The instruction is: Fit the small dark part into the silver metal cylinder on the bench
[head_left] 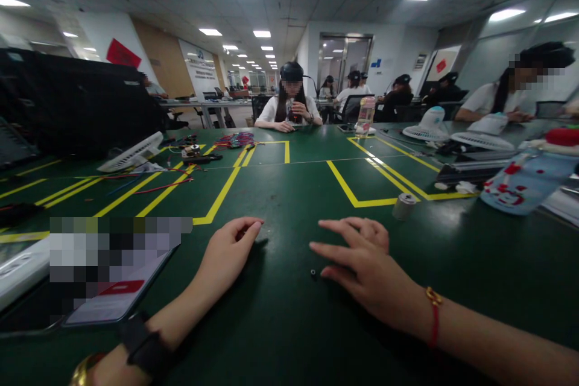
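My left hand [234,247] is just above the green tabletop [280,325], its thumb and fingers pressed together. Whatever lies between them, if anything, is hidden. To its right, my right hand [362,262] is open with its fingers apart and nothing visible in it. A tiny dark ring-shaped piece, like a small nut [313,273], lies on the table just left of the right thumb, apart from it. Beyond the right hand a short silvery cylinder [404,206] stands upright near a yellow tape line.
A phone [122,289] and a white power strip [20,268] lie at left. Bundled wires [235,140] and a white fan [131,154] are farther back. A blue patterned bottle [520,184] stands at right. Across the table sits a person [289,108]; another [488,96] is at right.
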### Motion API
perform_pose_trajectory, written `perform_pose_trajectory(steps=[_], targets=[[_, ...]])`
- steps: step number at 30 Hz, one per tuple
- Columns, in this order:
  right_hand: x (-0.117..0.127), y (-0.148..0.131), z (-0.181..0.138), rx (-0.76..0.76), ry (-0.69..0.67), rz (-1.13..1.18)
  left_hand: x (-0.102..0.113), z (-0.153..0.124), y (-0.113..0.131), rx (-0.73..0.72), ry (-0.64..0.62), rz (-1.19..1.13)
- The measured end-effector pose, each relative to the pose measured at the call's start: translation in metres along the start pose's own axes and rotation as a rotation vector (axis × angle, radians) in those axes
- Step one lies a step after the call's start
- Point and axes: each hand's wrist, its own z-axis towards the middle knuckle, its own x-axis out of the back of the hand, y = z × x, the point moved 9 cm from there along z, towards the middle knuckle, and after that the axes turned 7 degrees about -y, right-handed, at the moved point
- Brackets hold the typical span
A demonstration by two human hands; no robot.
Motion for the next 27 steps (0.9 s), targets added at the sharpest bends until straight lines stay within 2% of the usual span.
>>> perform_pose_trajectory(steps=[2,5,7,11,13,16,19,27], targets=[[-0.011,-0.018,0.001,0.041,-0.079,0.082,-0.001,0.0,0.0,-0.009,-0.004,0.004],[-0.007,0.0,0.002,-0.035,-0.081,0.121,-0.001,-0.001,0.001,-0.022,-0.009,0.005],[0.011,0.033,0.002,-0.135,0.0,0.056,-0.001,-0.002,0.002,-0.028,-0.015,0.005],[0.063,0.116,-0.008,-0.378,0.207,-0.247,-0.002,-0.002,0.004,-0.038,-0.027,0.009],[0.076,0.153,-0.015,-0.479,0.208,-0.333,-0.002,-0.001,0.004,-0.041,-0.026,0.016],[0.075,0.193,-0.022,-0.598,0.108,-0.293,-0.002,-0.001,0.004,-0.032,-0.03,0.027],[0.069,0.202,-0.024,-0.619,0.061,-0.222,-0.003,-0.001,0.003,-0.018,-0.04,0.028],[0.07,0.195,-0.022,-0.615,0.101,-0.204,-0.003,0.0,0.003,-0.023,-0.04,0.036]])
